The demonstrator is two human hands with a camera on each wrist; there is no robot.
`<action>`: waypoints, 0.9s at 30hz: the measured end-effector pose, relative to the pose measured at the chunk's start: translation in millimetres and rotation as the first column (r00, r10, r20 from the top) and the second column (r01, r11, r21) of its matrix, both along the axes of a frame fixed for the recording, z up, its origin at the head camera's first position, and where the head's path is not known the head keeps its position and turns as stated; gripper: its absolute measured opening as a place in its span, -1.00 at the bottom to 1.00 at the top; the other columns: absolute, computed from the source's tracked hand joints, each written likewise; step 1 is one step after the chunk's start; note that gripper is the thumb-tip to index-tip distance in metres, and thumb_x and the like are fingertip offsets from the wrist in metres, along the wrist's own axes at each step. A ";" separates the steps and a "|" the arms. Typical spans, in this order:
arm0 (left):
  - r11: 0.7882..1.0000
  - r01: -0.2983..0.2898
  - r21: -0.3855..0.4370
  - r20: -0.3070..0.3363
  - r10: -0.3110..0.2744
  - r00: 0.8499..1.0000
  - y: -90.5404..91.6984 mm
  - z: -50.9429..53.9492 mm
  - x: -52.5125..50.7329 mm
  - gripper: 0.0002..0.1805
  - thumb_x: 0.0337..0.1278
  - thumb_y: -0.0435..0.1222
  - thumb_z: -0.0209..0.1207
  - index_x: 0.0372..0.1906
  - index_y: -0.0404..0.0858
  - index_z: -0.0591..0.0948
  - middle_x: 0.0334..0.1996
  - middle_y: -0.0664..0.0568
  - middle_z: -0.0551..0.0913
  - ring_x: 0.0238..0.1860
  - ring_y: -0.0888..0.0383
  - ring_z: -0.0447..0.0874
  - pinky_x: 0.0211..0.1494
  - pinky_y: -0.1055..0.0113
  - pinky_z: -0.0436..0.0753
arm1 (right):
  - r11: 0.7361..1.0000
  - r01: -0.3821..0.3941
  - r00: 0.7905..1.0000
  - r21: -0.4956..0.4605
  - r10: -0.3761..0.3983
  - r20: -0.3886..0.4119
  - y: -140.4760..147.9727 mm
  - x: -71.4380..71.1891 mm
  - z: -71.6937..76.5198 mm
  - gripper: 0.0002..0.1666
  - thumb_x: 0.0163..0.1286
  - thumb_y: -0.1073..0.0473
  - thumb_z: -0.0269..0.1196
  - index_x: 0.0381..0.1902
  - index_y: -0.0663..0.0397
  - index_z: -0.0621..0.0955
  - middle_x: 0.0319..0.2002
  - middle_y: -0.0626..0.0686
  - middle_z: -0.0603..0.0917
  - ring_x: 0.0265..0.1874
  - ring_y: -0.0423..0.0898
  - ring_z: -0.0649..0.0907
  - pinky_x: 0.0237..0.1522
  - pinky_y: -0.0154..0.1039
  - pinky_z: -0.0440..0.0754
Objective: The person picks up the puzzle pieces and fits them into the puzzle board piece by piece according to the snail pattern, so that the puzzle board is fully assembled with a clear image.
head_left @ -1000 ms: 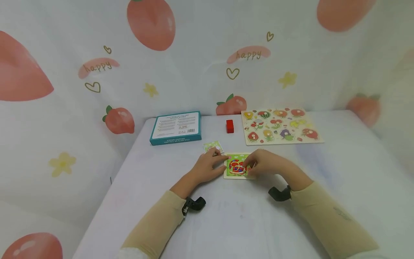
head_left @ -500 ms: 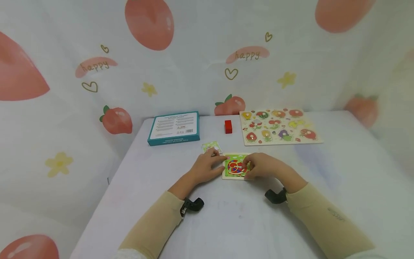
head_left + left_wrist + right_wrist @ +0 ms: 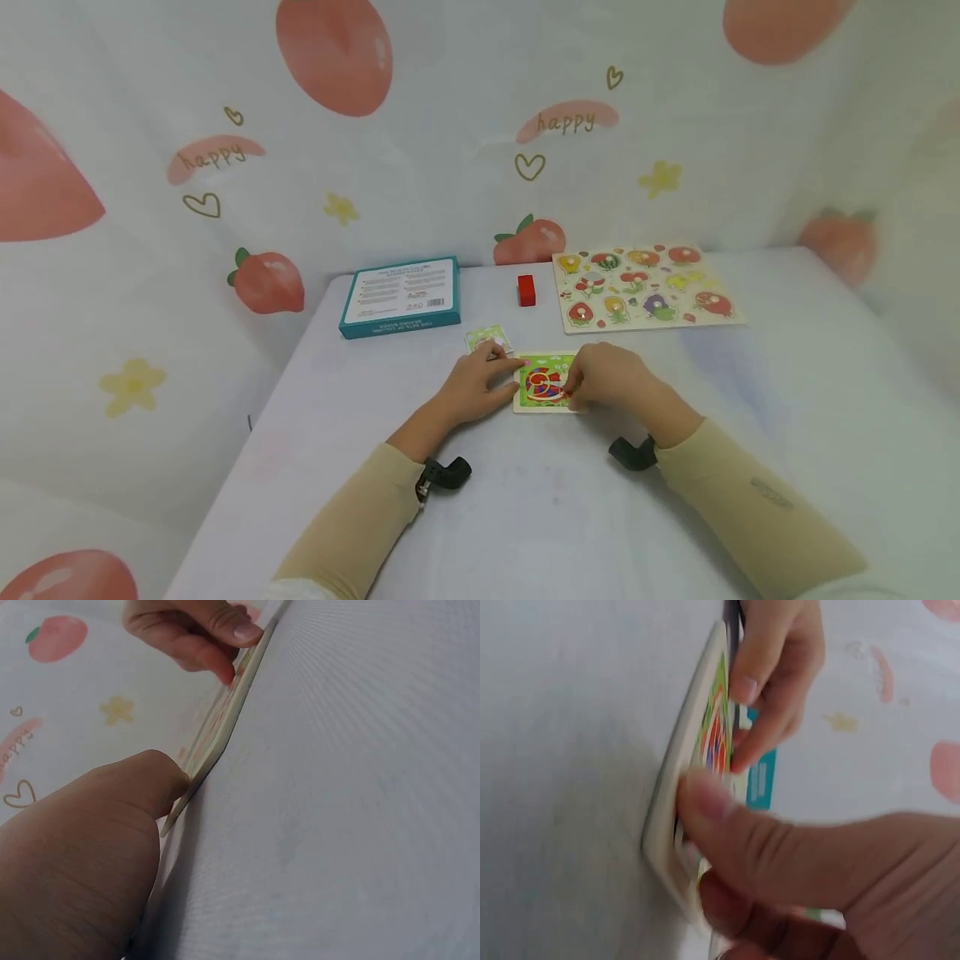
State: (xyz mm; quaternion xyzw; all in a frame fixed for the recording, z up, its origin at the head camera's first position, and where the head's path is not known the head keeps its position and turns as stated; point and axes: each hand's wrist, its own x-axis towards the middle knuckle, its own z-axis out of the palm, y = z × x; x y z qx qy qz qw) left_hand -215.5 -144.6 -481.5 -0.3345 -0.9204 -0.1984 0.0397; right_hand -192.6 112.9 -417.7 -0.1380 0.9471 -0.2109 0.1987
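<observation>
A small wooden jigsaw board (image 3: 540, 409) with a pale frame lies on the table, bearing a red-and-blue spiral picture on green. My left hand (image 3: 470, 388) rests at its left side, index fingertip on the upper left corner and thumb against the left edge. Its other fingers lie by a small green card-like piece (image 3: 480, 337), partly covering it. Over the board's right part, my right hand (image 3: 611, 377) pinches a puzzle piece (image 3: 693, 859) between thumb and fingers, low at the board. Most of that piece is hidden by the fingers, as is the board's right side.
A teal-and-white box (image 3: 401, 296) lies at the back left. Behind the board stands a red block (image 3: 527, 291). A wooden fruit peg puzzle (image 3: 637, 323) lies at the back right, near the fruit-printed cloth backdrop (image 3: 435, 150).
My right hand has shifted slightly at the board's right side, its fingers drawing closer together around the piece. The left hand stays in place. The head view has moved slightly.
</observation>
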 end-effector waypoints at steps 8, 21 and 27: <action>1.000 0.000 -0.013 0.001 0.000 1.000 -7.7 5.8 -3.7 -0.53 0.38 -0.04 0.23 0.34 0.07 0.63 0.00 0.08 0.43 -0.07 0.17 0.38 -0.14 0.26 0.41 | 0.995 0.095 0.995 -0.016 -0.095 -0.024 -16.4 3.0 4.5 -0.88 0.15 0.19 0.57 -0.34 0.03 0.83 -0.29 -0.02 0.74 -0.26 -0.02 0.57 -0.13 -0.10 0.57; 1.000 0.006 -0.005 -0.016 -0.006 1.000 -10.6 4.2 -2.3 -0.53 0.36 -0.05 0.25 0.33 0.05 0.64 -0.02 0.07 0.42 -0.16 0.18 0.37 -0.22 0.30 0.40 | 0.999 -0.033 0.999 -0.022 0.032 -0.042 -15.8 0.1 3.5 -0.90 0.18 0.23 0.55 -0.34 0.01 0.81 -0.41 -0.08 0.69 -0.31 -0.04 0.57 -0.09 -0.09 0.59; 1.000 0.016 0.002 -0.013 -0.016 1.000 -9.8 4.9 -2.7 -0.53 0.36 -0.06 0.25 0.33 0.03 0.64 -0.02 0.06 0.43 -0.15 0.16 0.38 -0.21 0.29 0.40 | 0.997 -0.081 0.996 0.009 0.081 -0.033 -14.2 -0.6 4.8 -0.92 0.20 0.22 0.54 -0.32 0.03 0.83 -0.36 -0.06 0.72 -0.28 -0.04 0.57 -0.02 -0.06 0.60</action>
